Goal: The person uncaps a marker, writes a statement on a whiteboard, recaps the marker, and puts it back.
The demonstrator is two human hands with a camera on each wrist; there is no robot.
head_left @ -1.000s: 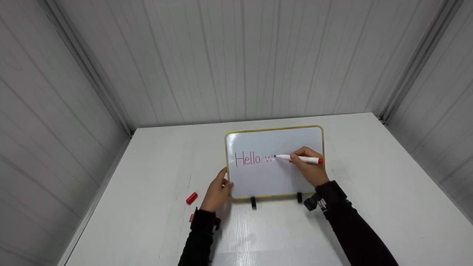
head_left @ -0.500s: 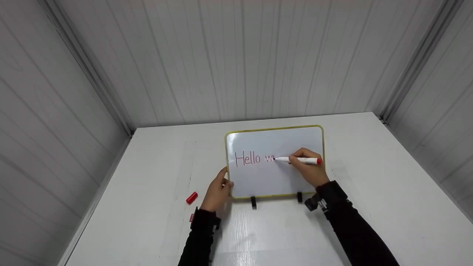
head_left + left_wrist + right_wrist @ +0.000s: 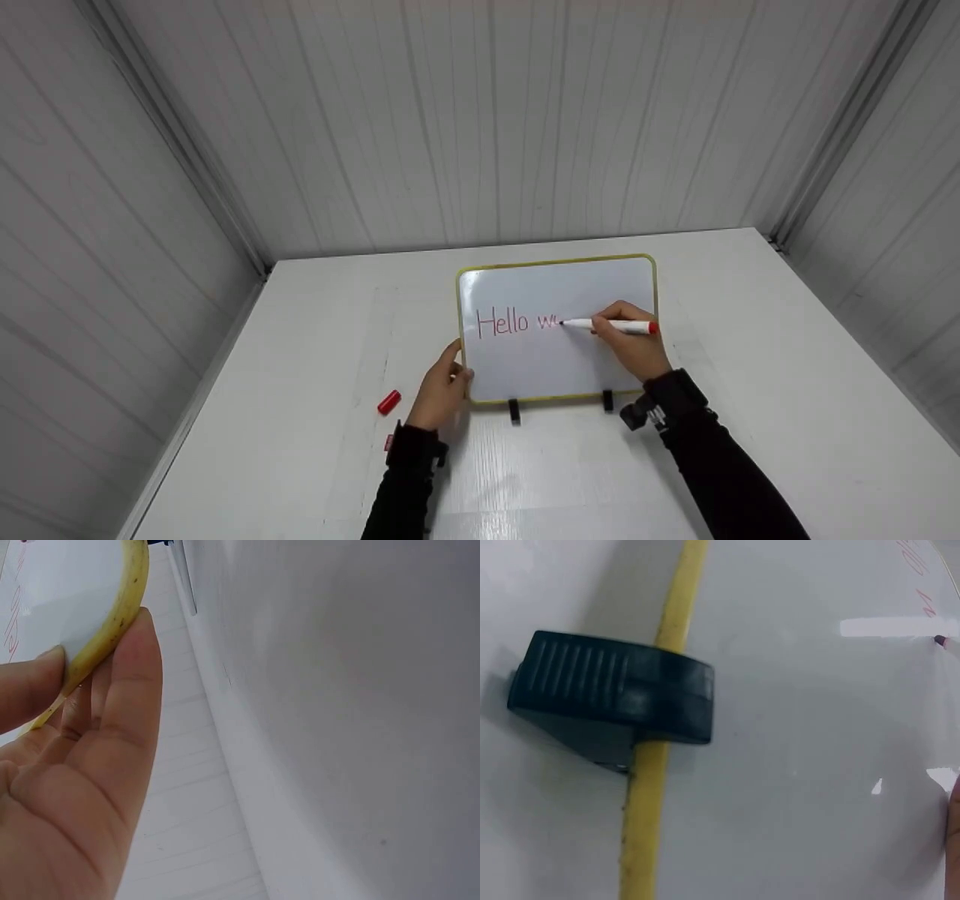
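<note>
A small whiteboard with a yellow frame stands on the white table, with "Hello w" on it in red. My right hand grips a red-ended white marker, its tip on the board just right of the "w". My left hand pinches the board's lower left corner; in the left wrist view the thumb and fingers clamp the yellow rim. The right wrist view shows the marker tip near red strokes.
A red marker cap lies on the table left of my left hand. Two black clip feet hold the board's lower edge; one black clip foot is close in the right wrist view. Corrugated white walls enclose the table.
The marker tip has crept slightly right of the "w", and my right hand has shifted a little right with it. My left hand and the board have stayed still.
</note>
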